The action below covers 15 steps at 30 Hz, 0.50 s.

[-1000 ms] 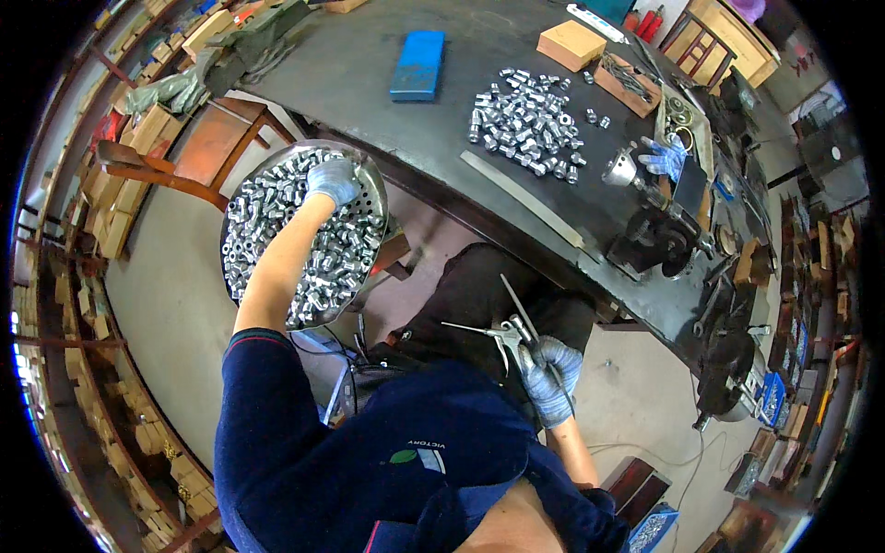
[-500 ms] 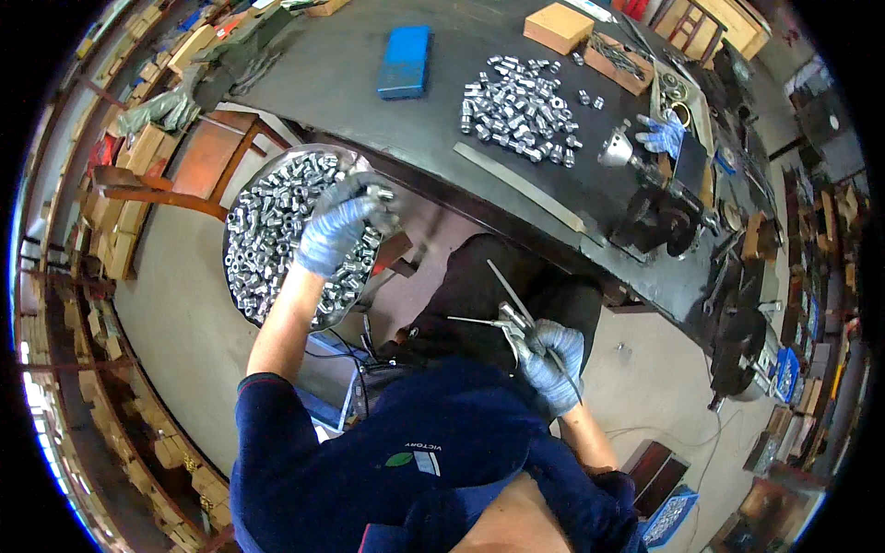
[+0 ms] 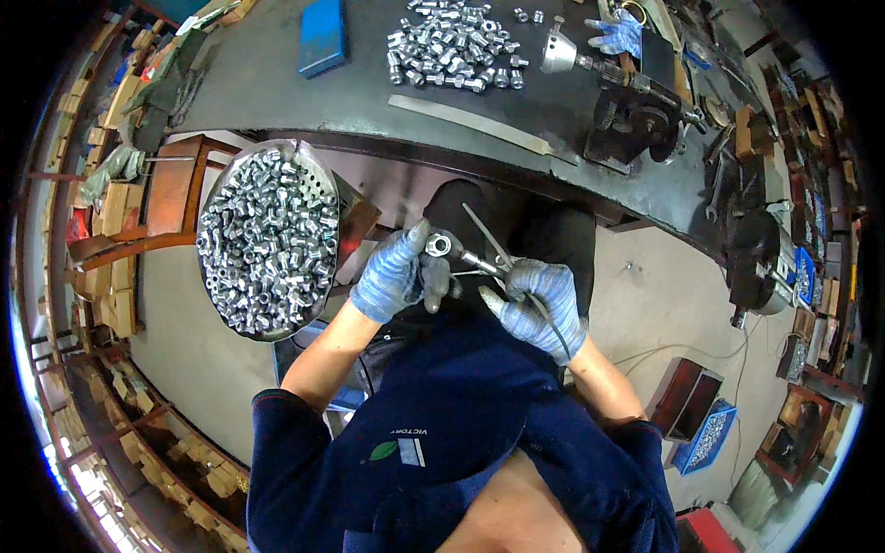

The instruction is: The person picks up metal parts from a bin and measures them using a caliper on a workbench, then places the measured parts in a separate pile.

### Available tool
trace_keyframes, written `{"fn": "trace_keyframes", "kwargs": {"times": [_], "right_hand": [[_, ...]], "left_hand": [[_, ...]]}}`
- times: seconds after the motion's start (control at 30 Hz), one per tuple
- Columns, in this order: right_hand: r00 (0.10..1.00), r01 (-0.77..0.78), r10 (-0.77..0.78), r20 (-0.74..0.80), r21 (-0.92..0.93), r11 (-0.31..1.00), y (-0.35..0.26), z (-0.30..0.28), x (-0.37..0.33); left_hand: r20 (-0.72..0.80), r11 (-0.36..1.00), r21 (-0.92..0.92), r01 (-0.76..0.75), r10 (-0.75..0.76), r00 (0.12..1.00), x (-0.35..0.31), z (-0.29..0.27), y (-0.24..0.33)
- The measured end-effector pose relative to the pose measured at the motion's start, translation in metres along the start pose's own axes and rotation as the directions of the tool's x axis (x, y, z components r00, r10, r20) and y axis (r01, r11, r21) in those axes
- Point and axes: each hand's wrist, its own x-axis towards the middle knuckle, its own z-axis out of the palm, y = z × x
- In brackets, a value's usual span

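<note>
My left hand [image 3: 392, 275], in a blue-and-grey work glove, pinches a shiny hexagonal metal fitting [image 3: 439, 244], its round bore turned upward. Close beside it, my right hand [image 3: 544, 304], gloved alike, is closed around a long thin file [image 3: 484, 227]. A slim metal tool [image 3: 481, 264] with a thin tip also sticks out of the right fist toward the left hand; its exact kind is unclear. To the left stands a round metal pan [image 3: 318, 170] with holes in its wall, heaped with similar fittings [image 3: 267, 240].
On the dark workbench [image 3: 267, 101] lie a pile of fittings [image 3: 452, 46], a blue box [image 3: 322, 41] and a flat metal bar [image 3: 470, 123]. A vise [image 3: 636, 120] is at the bench's right. A wooden chair [image 3: 175, 189] stands behind the pan; a blue crate [image 3: 708, 438] sits on the floor.
My left hand has moved from above the pan to in front of my body, bringing a fitting near the right hand. The right hand, still holding the file and slim tool, has risen in view.
</note>
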Motion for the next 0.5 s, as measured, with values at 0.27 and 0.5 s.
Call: {"fn": "trace_keyframes", "kwargs": {"times": [0.27,0.5], "right_hand": [[0.993,0.107,-0.088,0.079,-0.282,0.953,-0.004,0.002,0.007],[0.999,0.050,-0.049,0.015,-0.062,0.997,0.008,0.012,0.004]], "left_hand": [[-0.004,0.700,0.713,-0.052,0.078,0.997,0.001,0.028,0.034],[0.030,0.734,0.677,-0.062,0.058,0.998,0.004,0.029,0.035]]}}
